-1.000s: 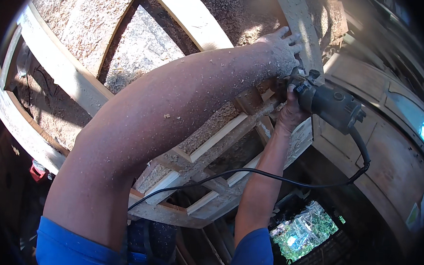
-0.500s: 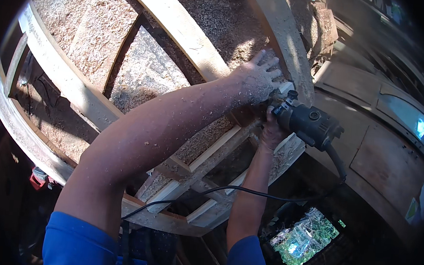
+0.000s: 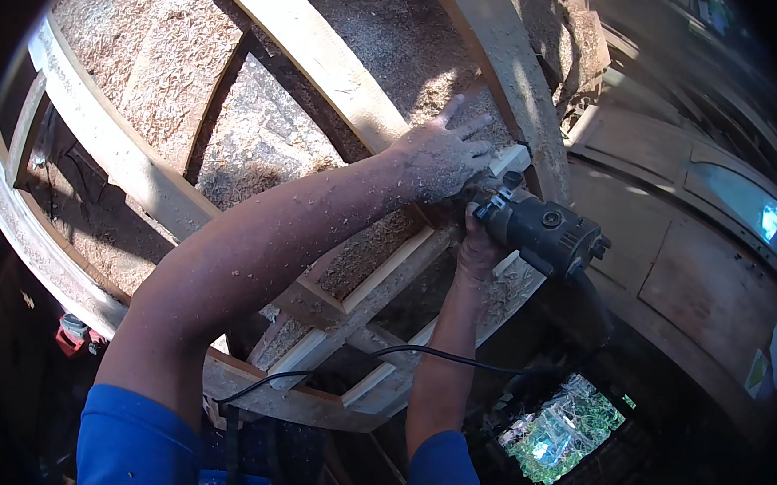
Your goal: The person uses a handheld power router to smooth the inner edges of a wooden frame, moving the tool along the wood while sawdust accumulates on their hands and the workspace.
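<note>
I count two hands on the job here and one power tool (image 3: 545,234), a dark, barrel-shaped thing sitting at the right end of a wooden frame (image 3: 334,48), beside the small pale block (image 3: 509,159). The right hand (image 3: 480,248) has its grip curled around the tool's lower collar. The left hand (image 3: 443,157), dusted with wood, lies palm down just beside it with four fingers spread; its thumb side is hidden, so I can't tell whether it has hold of anything. One black cord (image 3: 488,365) crosses the right forearm. Four long, pale beams look curved from here, and the gaps between them hold heaps of shavings (image 3: 172,78), curly and crumbly. There are two blue sleeves (image 3: 141,441), one smooth panelled door (image 3: 706,289) at the right, one red object (image 3: 71,334) at the left and one bright window (image 3: 564,431) showing greenery.
</note>
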`<state>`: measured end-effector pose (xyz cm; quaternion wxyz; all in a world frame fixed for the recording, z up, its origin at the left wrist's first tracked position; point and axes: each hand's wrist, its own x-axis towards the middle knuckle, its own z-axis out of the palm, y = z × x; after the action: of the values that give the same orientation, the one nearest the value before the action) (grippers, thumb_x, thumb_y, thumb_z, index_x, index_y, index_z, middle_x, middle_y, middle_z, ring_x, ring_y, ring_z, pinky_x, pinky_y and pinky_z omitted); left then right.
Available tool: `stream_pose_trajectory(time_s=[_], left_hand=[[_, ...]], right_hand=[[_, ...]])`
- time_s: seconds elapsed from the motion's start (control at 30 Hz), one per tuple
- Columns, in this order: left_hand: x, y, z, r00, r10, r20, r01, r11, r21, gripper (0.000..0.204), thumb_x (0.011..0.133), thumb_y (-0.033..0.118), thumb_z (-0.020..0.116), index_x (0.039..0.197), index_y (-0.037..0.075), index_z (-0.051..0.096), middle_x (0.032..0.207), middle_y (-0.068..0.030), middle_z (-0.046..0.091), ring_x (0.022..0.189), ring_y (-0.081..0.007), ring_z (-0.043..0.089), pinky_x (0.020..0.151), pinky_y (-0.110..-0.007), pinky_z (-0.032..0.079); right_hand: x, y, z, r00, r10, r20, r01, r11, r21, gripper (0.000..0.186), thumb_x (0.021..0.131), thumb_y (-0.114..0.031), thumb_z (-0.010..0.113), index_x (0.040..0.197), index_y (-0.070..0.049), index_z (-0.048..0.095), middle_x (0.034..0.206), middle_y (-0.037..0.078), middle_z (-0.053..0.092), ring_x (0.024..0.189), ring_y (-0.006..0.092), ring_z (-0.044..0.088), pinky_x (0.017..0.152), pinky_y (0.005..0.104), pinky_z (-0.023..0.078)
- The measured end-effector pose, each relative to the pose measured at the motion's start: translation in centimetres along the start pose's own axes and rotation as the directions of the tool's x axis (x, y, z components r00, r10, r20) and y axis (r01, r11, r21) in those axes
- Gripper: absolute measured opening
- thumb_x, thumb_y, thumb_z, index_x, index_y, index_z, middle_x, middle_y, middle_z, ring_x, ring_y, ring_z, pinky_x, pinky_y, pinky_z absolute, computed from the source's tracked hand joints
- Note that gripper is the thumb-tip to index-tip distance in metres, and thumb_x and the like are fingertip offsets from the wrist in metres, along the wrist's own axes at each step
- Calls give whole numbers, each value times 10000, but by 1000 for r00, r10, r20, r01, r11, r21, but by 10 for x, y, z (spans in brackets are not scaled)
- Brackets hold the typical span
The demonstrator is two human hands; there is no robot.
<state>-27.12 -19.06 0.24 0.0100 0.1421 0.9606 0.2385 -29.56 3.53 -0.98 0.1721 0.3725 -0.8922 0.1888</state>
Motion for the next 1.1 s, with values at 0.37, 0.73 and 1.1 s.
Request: stream_pose_trajectory(time_s=[0.37, 0.73, 1.1], left_hand=[[-13, -1, 5, 998, 33, -50, -33, 999, 4, 573, 893, 336, 661, 1402, 167, 459, 1486, -33, 446, 1491, -229, 230, 1229, -575, 199], [-14, 1, 5, 998, 16, -57, -16, 1000, -2, 665, 825, 370, 711, 1402, 153, 462, 1488, -33, 438, 1501, -235, 205, 1227, -591, 180], [36, -16, 5, 998, 14, -65, -11, 999, 49, 528, 908, 166, 583, 1423, 183, 470, 1584, -72, 297, 1517, -288, 137, 1252, -531, 83]], right_hand=[[-10, -2, -8, 917, -378, 126, 380, 738, -558, 474, 919, -298, 704, 1322, -99, 554, 1256, 144, 627, 1138, 351, 628, 971, 471, 488], [-19, 0, 0, 989, -114, 92, 133, 962, -240, 513, 906, -255, 715, 1370, -182, 507, 1278, 77, 627, 1176, 293, 624, 989, 440, 486], [30, 28, 9, 978, -207, 12, 203, 948, -245, 605, 938, -174, 629, 1416, -453, 386, 1358, 62, 581, 1203, 322, 614, 978, 509, 503]])
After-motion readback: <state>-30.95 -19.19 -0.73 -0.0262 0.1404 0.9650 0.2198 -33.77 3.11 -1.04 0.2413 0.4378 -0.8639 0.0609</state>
